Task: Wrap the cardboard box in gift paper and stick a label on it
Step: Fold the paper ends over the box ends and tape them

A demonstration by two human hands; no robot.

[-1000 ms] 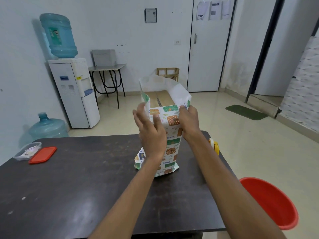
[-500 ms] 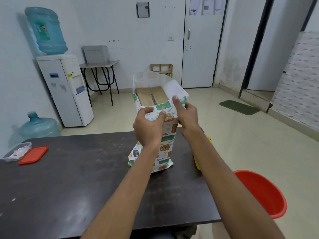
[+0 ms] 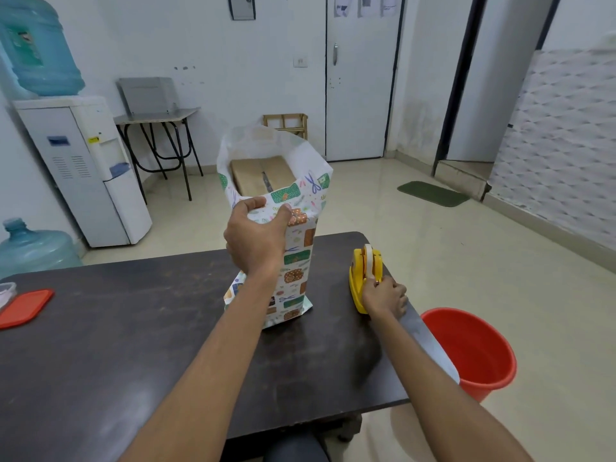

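Note:
The cardboard box (image 3: pixel 263 176) stands upright on the dark table (image 3: pixel 116 335), its brown taped top showing inside a sleeve of patterned gift paper (image 3: pixel 296 261) that rises open above it. My left hand (image 3: pixel 255 238) grips the near side of the paper just below the box's top, thumb pressing the paper edge. My right hand (image 3: pixel 383 296) is down at the table's right edge, fingers closed at the near end of a yellow tape dispenser (image 3: pixel 365 275) with a white roll in it. No label is in view.
A red lid (image 3: pixel 23 306) and a clear container (image 3: pixel 5 293) lie at the table's left edge. A red bucket (image 3: pixel 470 351) stands on the floor right of the table. A water dispenser (image 3: pixel 83 168), a spare bottle (image 3: pixel 33 248) and a small side table (image 3: pixel 156 116) stand behind.
My right hand has left the paper's top edge and dropped to the tape dispenser at the right. My left hand keeps hold of the paper on the box.

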